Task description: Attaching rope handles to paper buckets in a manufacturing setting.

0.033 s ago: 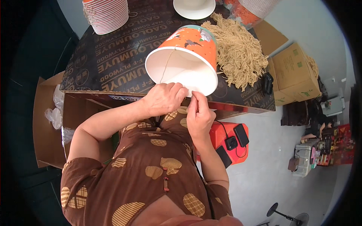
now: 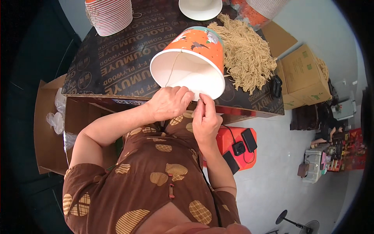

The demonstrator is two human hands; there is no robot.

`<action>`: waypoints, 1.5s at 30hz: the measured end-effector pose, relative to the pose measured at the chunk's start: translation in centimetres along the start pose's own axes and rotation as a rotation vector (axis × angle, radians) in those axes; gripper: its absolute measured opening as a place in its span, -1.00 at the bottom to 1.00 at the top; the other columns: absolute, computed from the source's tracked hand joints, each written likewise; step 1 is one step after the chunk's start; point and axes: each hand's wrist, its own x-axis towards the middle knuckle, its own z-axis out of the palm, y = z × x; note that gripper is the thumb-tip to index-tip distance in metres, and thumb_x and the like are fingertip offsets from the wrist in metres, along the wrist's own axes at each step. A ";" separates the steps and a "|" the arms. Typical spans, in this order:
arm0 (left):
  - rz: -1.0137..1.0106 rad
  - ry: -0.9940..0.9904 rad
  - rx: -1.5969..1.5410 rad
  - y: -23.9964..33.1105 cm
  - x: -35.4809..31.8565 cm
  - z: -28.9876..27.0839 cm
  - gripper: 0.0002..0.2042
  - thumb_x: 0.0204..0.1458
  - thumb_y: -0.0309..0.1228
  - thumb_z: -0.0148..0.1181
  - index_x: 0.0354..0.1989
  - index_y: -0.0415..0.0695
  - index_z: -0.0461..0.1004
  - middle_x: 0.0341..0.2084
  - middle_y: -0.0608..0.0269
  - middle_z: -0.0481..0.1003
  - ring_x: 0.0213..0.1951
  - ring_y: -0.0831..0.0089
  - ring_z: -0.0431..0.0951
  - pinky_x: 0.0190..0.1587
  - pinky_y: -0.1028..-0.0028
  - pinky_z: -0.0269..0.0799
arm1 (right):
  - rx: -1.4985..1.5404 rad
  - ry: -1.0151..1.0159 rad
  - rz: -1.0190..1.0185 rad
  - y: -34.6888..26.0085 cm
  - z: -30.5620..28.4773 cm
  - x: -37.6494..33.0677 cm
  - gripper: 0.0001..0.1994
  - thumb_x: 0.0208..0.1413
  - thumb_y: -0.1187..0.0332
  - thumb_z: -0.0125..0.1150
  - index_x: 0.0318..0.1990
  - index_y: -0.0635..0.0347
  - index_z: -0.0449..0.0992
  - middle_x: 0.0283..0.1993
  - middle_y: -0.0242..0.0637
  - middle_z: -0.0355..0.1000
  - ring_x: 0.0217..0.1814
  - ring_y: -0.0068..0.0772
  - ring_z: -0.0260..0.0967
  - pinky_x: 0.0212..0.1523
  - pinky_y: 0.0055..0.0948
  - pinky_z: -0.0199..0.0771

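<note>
An orange paper bucket (image 2: 212,50) with bat pictures and a white inside lies tipped on its side at the table's near edge, its mouth facing me. A thin beige cord (image 2: 171,72) hangs from the far side of its rim and runs across the mouth to my left hand (image 2: 171,102). That hand is closed at the near rim, fingers curled around the cord's lower end. Right beside it, my right hand (image 2: 207,117) pinches thumb and forefinger together at the same rim; what lies between its fingertips is hidden.
A heap of beige cords (image 2: 249,54) lies right of the bucket on the dark plywood table (image 2: 124,58). Stacked buckets (image 2: 111,17) stand far left, a white bowl-shaped piece (image 2: 200,11) at the back. Cartons (image 2: 306,76) flank the table; a red stool (image 2: 249,156) holds small devices.
</note>
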 end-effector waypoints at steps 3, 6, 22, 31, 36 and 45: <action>0.014 0.009 0.003 0.0 -0.1 -0.1 -0.80 -0.09 -0.45 0.11 -0.30 -0.25 0.33 -0.54 0.21 0.34 -0.55 0.38 0.50 -0.61 0.42 0.42 | 0.029 -0.071 0.103 -0.3 0.1 0.2 -0.73 0.13 0.54 0.12 0.01 0.24 0.42 -0.34 0.05 0.52 -0.48 0.03 0.52 -0.51 -0.12 0.45; 0.031 0.027 -0.005 -0.1 -0.3 -0.1 -0.78 -0.08 -0.44 0.11 -0.28 -0.27 0.34 -0.53 0.22 0.34 -0.55 0.38 0.50 -0.61 0.43 0.43 | 0.006 -0.132 0.113 -0.3 0.3 0.5 -0.68 0.15 0.53 0.08 0.08 0.23 0.36 -0.42 0.06 0.50 -0.45 0.10 0.50 -0.50 -0.08 0.45; -0.024 -0.013 -0.114 -0.2 -1.0 0.0 -0.69 -0.10 -0.46 0.24 -0.17 -0.25 0.36 -0.46 0.18 0.42 -0.51 0.31 0.54 -0.55 0.38 0.45 | 0.008 -0.224 0.237 -0.1 1.1 0.3 -0.90 0.16 0.49 0.10 -0.19 0.19 0.37 -0.44 -0.04 0.49 -0.44 0.12 0.49 -0.47 -0.04 0.42; -0.427 -0.056 -0.457 -0.1 0.9 -1.3 -0.92 -0.02 -0.55 0.17 -0.36 -0.25 0.43 -0.49 0.08 0.48 -0.47 0.05 0.54 -0.48 0.21 0.46 | 0.017 -0.180 0.219 0.1 1.4 -0.5 -0.92 0.15 0.55 0.07 -0.22 0.24 0.33 -0.52 -0.02 0.43 -0.50 0.12 0.46 -0.54 -0.08 0.38; -0.562 -0.110 -0.495 -0.1 1.8 -1.4 -0.95 -0.06 -0.56 0.15 -0.49 -0.26 0.43 -0.47 0.04 0.47 -0.46 -0.01 0.54 -0.42 0.17 0.45 | 0.022 -0.175 0.168 0.2 1.3 -0.9 -0.89 0.14 0.58 0.07 -0.21 0.26 0.32 -0.54 -0.04 0.42 -0.54 0.10 0.45 -0.56 -0.09 0.37; -0.578 -0.238 -0.411 -0.5 2.6 -1.0 -0.93 -0.06 -0.57 0.10 -0.48 -0.33 0.41 -0.46 -0.10 0.46 -0.44 -0.12 0.52 -0.38 0.09 0.43 | 0.010 -0.225 -0.055 1.3 1.4 -2.1 -0.92 0.16 0.62 0.00 -0.23 0.31 0.28 -0.66 -0.22 0.35 -0.66 -0.23 0.44 -0.63 -0.33 0.37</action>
